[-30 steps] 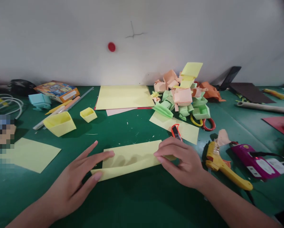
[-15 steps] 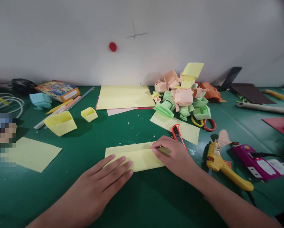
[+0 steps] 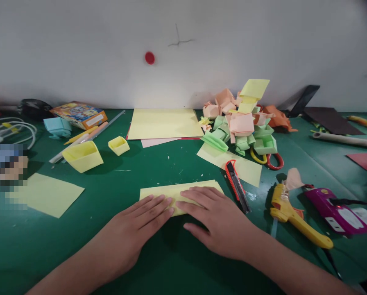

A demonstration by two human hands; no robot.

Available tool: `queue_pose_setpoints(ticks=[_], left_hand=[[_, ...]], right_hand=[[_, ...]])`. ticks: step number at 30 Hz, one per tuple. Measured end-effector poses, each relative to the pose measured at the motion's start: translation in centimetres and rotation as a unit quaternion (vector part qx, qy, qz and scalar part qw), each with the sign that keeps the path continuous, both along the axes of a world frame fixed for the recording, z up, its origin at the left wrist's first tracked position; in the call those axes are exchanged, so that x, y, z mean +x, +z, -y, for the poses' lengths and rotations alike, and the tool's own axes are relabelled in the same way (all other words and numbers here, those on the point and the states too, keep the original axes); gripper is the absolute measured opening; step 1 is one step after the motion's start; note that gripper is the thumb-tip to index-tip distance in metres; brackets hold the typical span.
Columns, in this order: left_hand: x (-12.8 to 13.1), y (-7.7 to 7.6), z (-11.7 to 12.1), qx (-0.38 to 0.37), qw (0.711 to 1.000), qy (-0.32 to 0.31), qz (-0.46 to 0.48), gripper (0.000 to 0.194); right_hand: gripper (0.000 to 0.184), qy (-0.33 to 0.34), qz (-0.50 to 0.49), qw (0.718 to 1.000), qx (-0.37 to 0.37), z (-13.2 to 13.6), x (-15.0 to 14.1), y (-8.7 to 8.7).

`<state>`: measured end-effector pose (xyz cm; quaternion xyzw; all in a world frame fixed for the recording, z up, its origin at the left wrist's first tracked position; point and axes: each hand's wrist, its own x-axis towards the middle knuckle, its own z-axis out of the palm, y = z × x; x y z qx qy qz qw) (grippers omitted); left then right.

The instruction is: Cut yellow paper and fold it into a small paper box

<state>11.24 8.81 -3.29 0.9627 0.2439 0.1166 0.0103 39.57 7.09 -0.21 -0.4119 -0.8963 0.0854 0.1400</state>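
Observation:
A folded strip of yellow paper (image 3: 159, 191) lies on the green table in front of me, partly covered by both hands. My left hand (image 3: 137, 225) rests flat on its left part, fingers stretched out. Across its right part lies my right hand (image 3: 214, 219), fingers spread and palm down, the thumb a little apart on the near side. A red and black box cutter (image 3: 237, 186) lies just beyond my right hand. Two yellow folded paper boxes, one larger (image 3: 82, 156) and one smaller (image 3: 118, 146), stand to the far left.
A pile of pink and green folded paper (image 3: 240, 127) stands at the back right, with scissors (image 3: 275, 161) under it. On the right lie a yellow glue gun (image 3: 294, 217) and a purple power strip (image 3: 337, 211). Yellow sheets (image 3: 166, 123) lie against the wall.
My right hand has gone from pinching the upper fold of the paper to lying flat on it. The fold is now pressed down, and the view has shifted slightly.

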Motion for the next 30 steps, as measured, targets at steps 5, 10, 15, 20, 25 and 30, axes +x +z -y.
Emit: queue_pose_setpoints(ticks=[5, 10, 15, 20, 25, 30], left_hand=[[0.0, 0.1, -0.1, 0.014, 1.0, -0.002, 0.001, 0.083], [0.4, 0.7, -0.2, 0.05, 0.999, -0.009, -0.015, 0.054], [0.7, 0.8, -0.1, 0.052, 0.998, -0.004, 0.02, 0.049], [0.4, 0.4, -0.1, 0.053, 0.998, -0.001, 0.035, 0.053], [0.1, -0.3, 0.0, 0.038, 0.999, 0.01, 0.036, 0.059], [0.2, -0.4, 0.0, 0.034, 0.998, 0.015, 0.043, 0.068]], right_hand=[[0.046, 0.002, 0.035, 0.998, -0.053, 0.0, -0.1, -0.5], [0.046, -0.013, 0.032, 0.997, -0.063, -0.1, 0.1, -0.6], [0.045, -0.013, 0.03, 0.997, -0.069, -0.1, 0.1, -0.6], [0.045, -0.01, 0.028, 0.997, -0.069, -0.1, 0.2, -0.6], [0.045, -0.01, 0.023, 0.997, -0.075, -0.1, 0.2, -0.6], [0.045, -0.009, 0.022, 0.997, -0.075, -0.2, 0.2, -0.6]])
